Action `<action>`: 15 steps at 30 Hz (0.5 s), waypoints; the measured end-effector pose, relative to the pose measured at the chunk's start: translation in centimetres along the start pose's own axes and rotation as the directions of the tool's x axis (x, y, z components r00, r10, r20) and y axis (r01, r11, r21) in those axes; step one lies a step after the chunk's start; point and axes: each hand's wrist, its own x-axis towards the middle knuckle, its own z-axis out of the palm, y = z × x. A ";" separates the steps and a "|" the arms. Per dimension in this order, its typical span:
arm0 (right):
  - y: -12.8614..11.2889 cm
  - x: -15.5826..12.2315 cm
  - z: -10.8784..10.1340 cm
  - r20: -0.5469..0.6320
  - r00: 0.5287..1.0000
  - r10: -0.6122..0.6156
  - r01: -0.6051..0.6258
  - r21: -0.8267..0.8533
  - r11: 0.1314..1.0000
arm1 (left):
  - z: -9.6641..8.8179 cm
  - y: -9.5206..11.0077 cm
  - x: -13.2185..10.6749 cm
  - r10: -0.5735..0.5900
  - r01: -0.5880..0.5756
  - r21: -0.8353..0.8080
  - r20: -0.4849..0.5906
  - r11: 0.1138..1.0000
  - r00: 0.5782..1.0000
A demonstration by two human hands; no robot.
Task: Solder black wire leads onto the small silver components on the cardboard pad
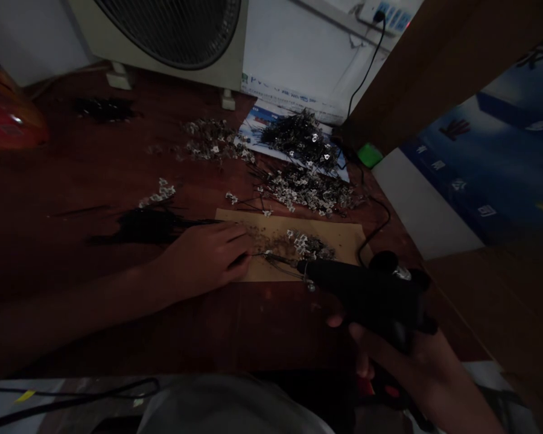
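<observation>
My right hand (398, 355) grips a black soldering gun (366, 286) by its handle, its thin metal tip pointing left. My left hand (215, 253) lies low over a tan board (271, 274), thumb and fingers pinched on a thin dark wire (256, 254). The wire's end meets the gun's tip, with a small pale piece there too blurred to make out. Just beyond the tip, a small heap of silvery metal parts on dark wires (305, 244) lies on the board. Behind my left hand rests a bundle of black wires (147, 226).
More piles of wires with silvery ends (312, 190) lie at the back, some on a printed paper sheet (252, 129). A fan unit (172, 36) stands against the wall. The gun's black cord (384, 220) runs along the right, near a green object (370, 155).
</observation>
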 end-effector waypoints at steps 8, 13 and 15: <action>0.0 0.1 -0.2 0.019 1.000 0.011 -0.012 0.040 0.999 | 0.3 0.0 -0.1 -0.022 0.022 -0.007 -0.001 1.000 1.000; 0.5 0.2 -0.1 0.039 0.999 -0.013 0.009 0.104 0.995 | 0.0 0.1 0.1 -0.017 0.017 -0.008 0.017 1.000 1.000; 0.8 0.2 0.0 0.027 1.000 -0.014 0.010 0.128 0.992 | -0.1 0.1 0.2 -0.011 0.011 -0.017 0.024 1.000 1.000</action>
